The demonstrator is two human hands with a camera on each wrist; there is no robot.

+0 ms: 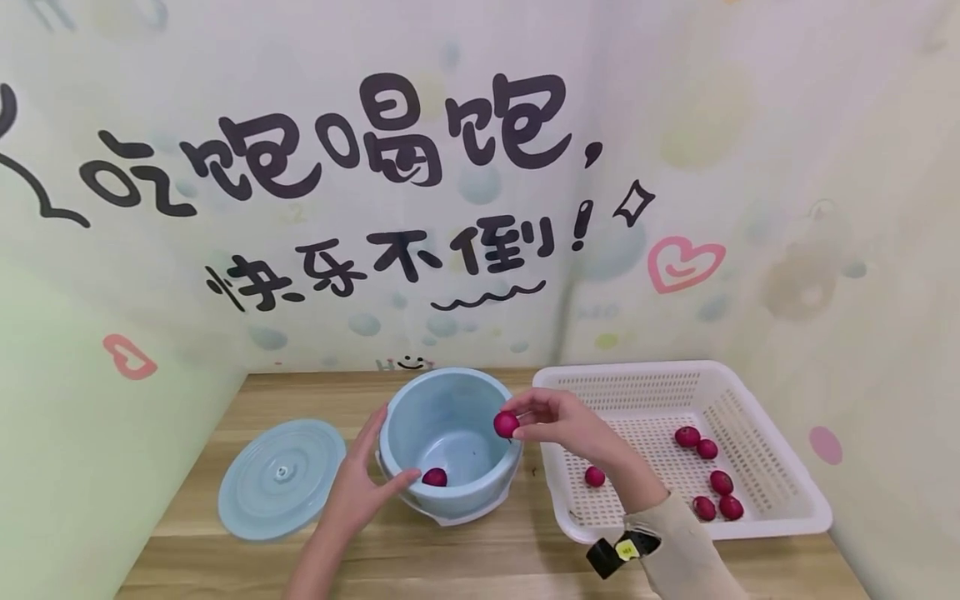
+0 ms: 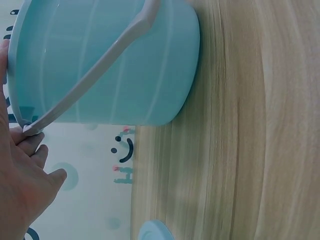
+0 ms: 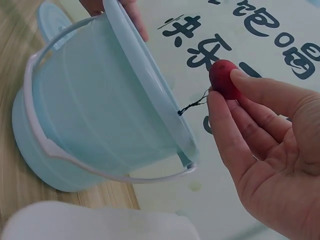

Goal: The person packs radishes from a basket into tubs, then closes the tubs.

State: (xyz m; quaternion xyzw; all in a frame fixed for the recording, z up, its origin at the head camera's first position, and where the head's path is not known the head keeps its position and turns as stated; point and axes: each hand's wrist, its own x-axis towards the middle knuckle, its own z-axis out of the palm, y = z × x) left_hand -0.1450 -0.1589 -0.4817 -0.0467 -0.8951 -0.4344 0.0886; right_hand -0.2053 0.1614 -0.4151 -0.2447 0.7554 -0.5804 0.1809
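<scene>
right hand (image 1: pixel 558 421) pinches a red radish (image 1: pixel 506 424) over the blue bucket (image 1: pixel 448 442) | left hand (image 1: pixel 360 487) fingers relaxed, steadying bucket rim | one radish inside bucket (image 1: pixel 434 477) | lid (image 1: pixel 281 478) on worktop (image 1: pixel 450 550) | white basket (image 1: pixel 780 492) beside it

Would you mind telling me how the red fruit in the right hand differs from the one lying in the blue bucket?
The held red fruit is pinched at the right hand's fingertips, above the blue bucket's rim; the fruit in the bucket lies loose on its bottom, untouched. The held one shows a thin dark stalk in the right wrist view; no stalk can be made out on the other. Both are small, round and dark red.
</scene>
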